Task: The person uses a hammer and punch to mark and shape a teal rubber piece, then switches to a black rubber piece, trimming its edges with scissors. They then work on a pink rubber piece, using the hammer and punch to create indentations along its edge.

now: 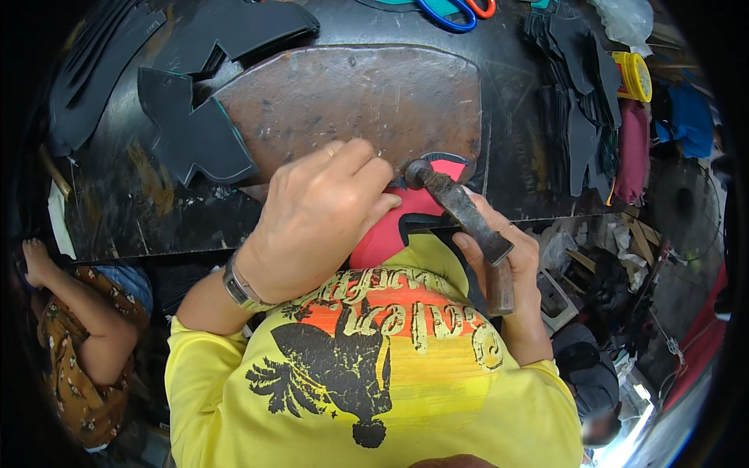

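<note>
My right hand (515, 243) is wrapped around the short wooden handle of a hammer (466, 212). The round face of its worn metal head rests on or just above a pink piece with black edging (417, 201), which looks like a cut shoe upper part. Part of that piece lies on a brown slab (351, 97), and the rest hangs over the table's near edge against my yellow shirt. My left hand (320, 199), a watch at its wrist, is closed with fingers curled, its thumb at the pink piece's left side. Its fingertips are hidden.
Black cut pieces (191, 125) lie left of the slab, with a stack (97, 74) farther left. More black pieces (577, 101) are piled at right, beside a yellow tub (633, 76). Blue-handled scissors (449, 17) lie at the far edge. Another person's arm (97, 327) is at left.
</note>
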Available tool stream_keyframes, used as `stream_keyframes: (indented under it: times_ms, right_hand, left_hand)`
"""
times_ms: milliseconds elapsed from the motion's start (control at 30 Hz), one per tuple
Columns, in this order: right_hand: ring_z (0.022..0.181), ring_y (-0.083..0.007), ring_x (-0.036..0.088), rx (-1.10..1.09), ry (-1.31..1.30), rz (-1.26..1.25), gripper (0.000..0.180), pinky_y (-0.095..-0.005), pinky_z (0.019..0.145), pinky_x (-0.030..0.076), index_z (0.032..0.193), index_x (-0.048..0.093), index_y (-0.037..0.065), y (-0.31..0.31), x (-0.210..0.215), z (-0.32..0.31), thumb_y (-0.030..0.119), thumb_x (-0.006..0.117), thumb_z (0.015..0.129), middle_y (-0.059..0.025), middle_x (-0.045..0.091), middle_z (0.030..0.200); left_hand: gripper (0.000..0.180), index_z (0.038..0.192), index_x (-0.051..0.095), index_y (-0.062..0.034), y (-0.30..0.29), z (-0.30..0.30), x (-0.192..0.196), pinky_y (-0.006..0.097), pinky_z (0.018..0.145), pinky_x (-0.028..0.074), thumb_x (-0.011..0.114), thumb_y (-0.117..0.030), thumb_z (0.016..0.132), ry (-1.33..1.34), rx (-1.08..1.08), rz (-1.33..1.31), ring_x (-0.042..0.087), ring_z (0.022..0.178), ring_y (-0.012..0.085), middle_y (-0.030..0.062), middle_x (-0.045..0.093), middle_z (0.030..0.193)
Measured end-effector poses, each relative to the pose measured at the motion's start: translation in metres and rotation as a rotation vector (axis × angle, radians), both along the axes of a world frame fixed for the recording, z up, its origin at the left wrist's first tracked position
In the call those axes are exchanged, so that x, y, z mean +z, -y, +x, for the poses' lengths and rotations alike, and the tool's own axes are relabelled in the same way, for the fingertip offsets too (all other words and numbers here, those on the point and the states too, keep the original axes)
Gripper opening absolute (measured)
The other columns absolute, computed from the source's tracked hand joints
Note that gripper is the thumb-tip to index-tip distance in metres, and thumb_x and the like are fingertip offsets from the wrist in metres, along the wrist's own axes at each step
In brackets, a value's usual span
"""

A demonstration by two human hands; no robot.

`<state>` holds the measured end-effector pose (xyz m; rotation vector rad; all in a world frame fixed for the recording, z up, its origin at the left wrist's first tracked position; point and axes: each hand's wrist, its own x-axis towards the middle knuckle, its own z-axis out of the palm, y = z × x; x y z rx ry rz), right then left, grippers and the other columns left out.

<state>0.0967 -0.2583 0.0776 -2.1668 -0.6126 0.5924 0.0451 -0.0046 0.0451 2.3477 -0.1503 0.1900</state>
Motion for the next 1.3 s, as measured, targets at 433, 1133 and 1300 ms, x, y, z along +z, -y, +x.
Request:
stream_keyframes:
  times_ms: [433,1133,1300]
  right_hand:
    - [0.117,-0.0263,0.070,-0.104,0.191,0.250,0.051,-0.0340,0.102,0.052,0.131,0.064,-0.005,-0.004,-0.018,0.010,-0.010,0.077,0.082,-0.0210,0.068,0.133]
    - [0.111,-0.0266,0.073,-0.063,0.058,0.093,0.053,-0.0336,0.096,0.055,0.136,0.064,0.003,-0.007,-0.018,0.003,-0.005,0.077,0.085,-0.0158,0.071,0.130]
    - [0.110,-0.0259,0.073,-0.027,0.135,0.083,0.056,-0.0325,0.095,0.055,0.136,0.064,0.003,-0.006,-0.019,0.009,-0.008,0.078,0.082,-0.0156,0.071,0.128]
  left_hand:
    - [0.017,0.092,0.069,-0.0042,0.018,0.007,-0.022,0.039,0.065,0.054,0.074,-0.001,0.076,0.026,0.062,-0.170,0.067,0.073,0.0320,0.0123,0.062,0.082]
    - [0.016,0.090,0.065,-0.0047,0.010,0.008,-0.006,0.042,0.065,0.056,0.077,-0.009,0.081,-0.019,-0.004,0.022,0.068,0.075,0.0315,0.0107,0.060,0.085]
    - [0.013,0.091,0.070,-0.0039,0.002,0.025,-0.005,0.041,0.066,0.054,0.078,-0.009,0.082,-0.146,-0.080,0.045,0.068,0.072,0.0311,0.0111,0.064,0.081]
